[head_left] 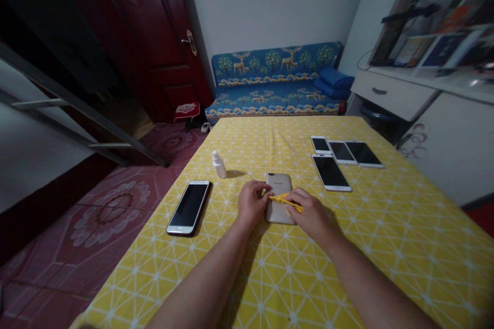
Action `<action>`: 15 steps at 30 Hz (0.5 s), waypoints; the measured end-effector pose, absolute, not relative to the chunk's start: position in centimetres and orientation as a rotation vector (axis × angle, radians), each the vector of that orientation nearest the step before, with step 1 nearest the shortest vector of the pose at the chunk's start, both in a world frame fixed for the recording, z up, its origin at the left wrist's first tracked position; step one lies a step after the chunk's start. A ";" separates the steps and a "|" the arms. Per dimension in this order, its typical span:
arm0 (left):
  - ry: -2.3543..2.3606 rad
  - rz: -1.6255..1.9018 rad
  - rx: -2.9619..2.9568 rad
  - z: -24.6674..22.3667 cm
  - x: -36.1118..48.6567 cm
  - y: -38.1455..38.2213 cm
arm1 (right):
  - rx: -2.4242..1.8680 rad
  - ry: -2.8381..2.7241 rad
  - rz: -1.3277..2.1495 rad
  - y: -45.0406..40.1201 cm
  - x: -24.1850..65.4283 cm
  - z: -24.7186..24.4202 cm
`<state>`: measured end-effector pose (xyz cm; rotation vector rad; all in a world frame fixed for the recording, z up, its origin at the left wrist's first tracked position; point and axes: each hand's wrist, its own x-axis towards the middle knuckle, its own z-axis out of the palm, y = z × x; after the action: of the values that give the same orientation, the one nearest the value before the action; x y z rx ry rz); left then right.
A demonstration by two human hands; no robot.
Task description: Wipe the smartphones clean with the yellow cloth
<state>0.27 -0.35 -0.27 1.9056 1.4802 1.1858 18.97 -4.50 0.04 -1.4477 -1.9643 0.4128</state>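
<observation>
A gold phone (pixel 280 214) lies back up on the yellow patterned tablecloth (pixel 285 277), its camera at the top left corner. My right hand (pixel 309 211) is closed on a yellow cloth (pixel 284 199), which lies across the middle of the phone's back. At the phone's left edge, my left hand (pixel 252 200) is curled, its fingertips close to the cloth's left end; whether they pinch it is too small to tell. A white bottle (pixel 219 165) stands upright beyond my left hand.
To the left lies a phone (pixel 189 208) with its dark screen up. Several more phones, among them a white one (pixel 332 172), lie screen up at the right. A blue patterned sofa (pixel 274 82) stands past the table's far edge.
</observation>
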 end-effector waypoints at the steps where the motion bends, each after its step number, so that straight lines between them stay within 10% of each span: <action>1: 1.480 1.186 1.911 -0.3 0.3 -0.3 | -1.458 -1.960 0.406 -4.4 19.0 0.0; 15: 1.475 1.173 1.902 -0.5 0.1 -0.2 | -1.474 -1.914 0.353 -2.1 19.0 -0.3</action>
<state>0.12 -0.21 -0.52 1.9020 1.4749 1.1730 19.01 -2.09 -0.34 -1.4742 -1.9139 0.3535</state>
